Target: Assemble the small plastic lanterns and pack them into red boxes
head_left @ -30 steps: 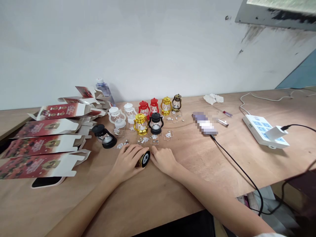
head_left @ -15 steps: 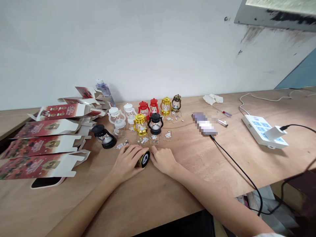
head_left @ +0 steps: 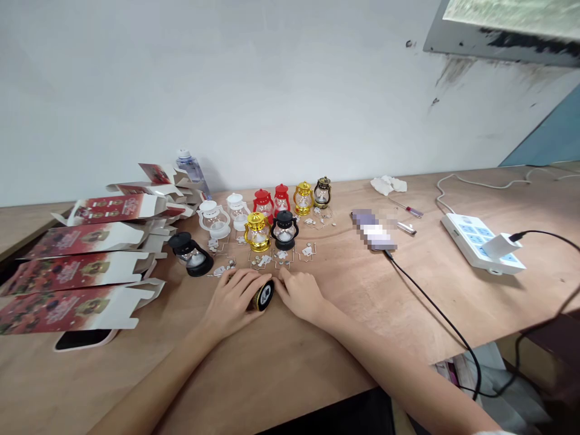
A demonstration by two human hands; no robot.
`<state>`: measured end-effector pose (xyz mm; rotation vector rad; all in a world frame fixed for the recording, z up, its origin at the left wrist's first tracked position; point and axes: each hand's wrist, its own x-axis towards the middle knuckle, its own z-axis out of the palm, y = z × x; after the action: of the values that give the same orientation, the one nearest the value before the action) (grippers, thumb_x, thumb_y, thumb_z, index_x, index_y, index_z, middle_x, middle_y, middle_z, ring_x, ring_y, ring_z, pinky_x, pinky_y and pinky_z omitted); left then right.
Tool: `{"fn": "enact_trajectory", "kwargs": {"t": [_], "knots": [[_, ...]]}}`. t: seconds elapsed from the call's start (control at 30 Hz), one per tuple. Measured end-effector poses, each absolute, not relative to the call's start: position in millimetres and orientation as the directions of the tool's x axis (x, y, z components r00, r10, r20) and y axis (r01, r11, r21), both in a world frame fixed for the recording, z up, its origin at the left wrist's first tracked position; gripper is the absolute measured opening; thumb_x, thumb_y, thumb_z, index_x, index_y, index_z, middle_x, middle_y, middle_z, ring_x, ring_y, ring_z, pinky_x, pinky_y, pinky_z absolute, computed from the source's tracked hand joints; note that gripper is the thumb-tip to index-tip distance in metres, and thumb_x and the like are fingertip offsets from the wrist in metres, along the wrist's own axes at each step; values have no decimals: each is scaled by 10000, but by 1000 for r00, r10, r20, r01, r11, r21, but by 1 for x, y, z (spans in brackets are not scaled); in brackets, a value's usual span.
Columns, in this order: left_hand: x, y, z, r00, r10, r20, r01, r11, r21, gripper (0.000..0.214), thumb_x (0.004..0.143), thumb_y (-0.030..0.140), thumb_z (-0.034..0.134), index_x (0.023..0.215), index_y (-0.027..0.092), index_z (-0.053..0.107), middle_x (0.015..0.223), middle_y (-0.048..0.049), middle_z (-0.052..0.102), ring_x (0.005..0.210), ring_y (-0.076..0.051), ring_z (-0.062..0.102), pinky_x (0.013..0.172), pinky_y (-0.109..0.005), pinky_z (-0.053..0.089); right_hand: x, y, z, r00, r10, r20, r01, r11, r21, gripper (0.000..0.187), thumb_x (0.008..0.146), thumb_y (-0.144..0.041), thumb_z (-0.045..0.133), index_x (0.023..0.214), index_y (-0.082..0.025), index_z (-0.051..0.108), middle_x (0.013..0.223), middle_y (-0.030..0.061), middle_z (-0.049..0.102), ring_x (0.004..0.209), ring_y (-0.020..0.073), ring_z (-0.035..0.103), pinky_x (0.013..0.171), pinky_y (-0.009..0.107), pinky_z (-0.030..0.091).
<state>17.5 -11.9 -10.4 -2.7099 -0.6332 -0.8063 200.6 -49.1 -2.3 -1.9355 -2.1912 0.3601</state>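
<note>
Under my left hand [head_left: 233,302], a small dark lantern with a gold-edged rim [head_left: 265,296] lies on its side, its round base turned to the right. My left fingers are wrapped over its body and hide most of it. Close against that base is my right hand [head_left: 299,295], fingers curled in; whatever they may hold is hidden. Just beyond the hands lie small metal wire handles [head_left: 308,252], with white tags and coin-like discs [head_left: 263,261] among them. A black lantern [head_left: 284,229] and a gold lantern [head_left: 258,231] stand behind these. Another black lantern [head_left: 190,254] leans at the left.
White lanterns [head_left: 214,220], red lanterns [head_left: 281,198] and a bronze lantern [head_left: 322,192] stand farther back. Opened red boxes [head_left: 77,266] and a bottle [head_left: 193,169] occupy the left. Rightward are a phone [head_left: 374,229], screwdriver [head_left: 413,211], crumpled tissue [head_left: 387,184] and power strip [head_left: 480,244] with cables.
The whole view has shifted slightly, with things sitting a little lower in the picture. Both hands keep nearly the same pose around the lantern.
</note>
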Motion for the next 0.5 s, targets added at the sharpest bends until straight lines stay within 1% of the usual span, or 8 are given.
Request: {"fn": "enact_trajectory", "kwargs": {"t": [0.07, 0.1, 0.17, 0.23, 0.3, 0.4, 0.43, 0.5], "knots": [[17, -12, -10, 751, 333, 571, 468, -878, -104, 367, 819, 254, 544, 1163, 126, 551, 1001, -101, 679, 934, -237, 590, 832, -366, 353, 203, -48, -2, -81, 997, 8, 899, 76, -432, 284, 965, -329, 349, 904, -167, 575, 844, 102, 710, 762, 221, 664, 637, 267, 372], [17, -12, -10, 750, 332, 572, 466, -879, -102, 365, 822, 258, 542, 1162, 129, 551, 1003, -100, 679, 935, -235, 591, 831, -364, 354, 204, -47, -2, -55, 998, 13, 845, 54, -532, 270, 954, -317, 376, 831, -170, 566, 800, 83, 693, 740, 202, 639, 634, 259, 353], [17, -12, -11, 749, 336, 571, 468, -878, -97, 368, 827, 269, 539, 1171, 139, 549, 1007, -97, 681, 941, -233, 591, 830, -360, 359, 207, -44, -2, -6, 1000, -4, 673, 1, -740, 282, 926, -282, 420, 675, -178, 498, 695, 32, 619, 694, 158, 568, 622, 241, 318], [16, -12, -11, 746, 340, 572, 470, -878, -90, 380, 834, 288, 540, 1188, 148, 546, 1010, -99, 682, 949, -234, 592, 831, -359, 366, 211, -41, -2, 11, 999, -51, 496, -49, -867, 322, 902, -271, 433, 591, -187, 411, 607, -17, 514, 636, 121, 486, 593, 223, 294], [15, -12, -11, 743, 340, 577, 466, -881, -81, 388, 839, 304, 543, 1193, 146, 546, 1010, -106, 683, 953, -237, 596, 833, -361, 372, 216, -36, -2, -1, 993, -119, 398, -109, -911, 326, 892, -292, 410, 582, -200, 362, 538, -54, 408, 540, 93, 400, 533, 207, 270], [14, -12, -12, 735, 332, 591, 455, -888, -68, 385, 841, 296, 543, 1194, 140, 543, 1010, -110, 683, 947, -234, 604, 831, -360, 380, 230, -27, 1, -21, 970, -241, 302, -224, -927, 291, 877, -334, 376, 616, -226, 304, 472, -104, 272, 405, 64, 241, 430, 190, 199], [14, -12, -11, 730, 331, 597, 455, -888, -65, 384, 843, 292, 541, 1196, 142, 541, 1010, -108, 684, 945, -232, 606, 832, -360, 382, 237, -23, 3, -23, 962, -272, 272, -255, -928, 283, 870, -340, 373, 624, -232, 286, 464, -115, 242, 386, 58, 201, 408, 185, 174], [13, -13, -11, 716, 326, 617, 458, -887, -62, 375, 849, 292, 540, 1195, 146, 538, 1012, -106, 688, 947, -229, 611, 845, -359, 386, 250, -15, 9, -25, 952, -305, 224, -292, -930, 272, 854, -328, 387, 627, -233, 271, 461, -124, 220, 371, 47, 166, 384, 172, 139]]}}
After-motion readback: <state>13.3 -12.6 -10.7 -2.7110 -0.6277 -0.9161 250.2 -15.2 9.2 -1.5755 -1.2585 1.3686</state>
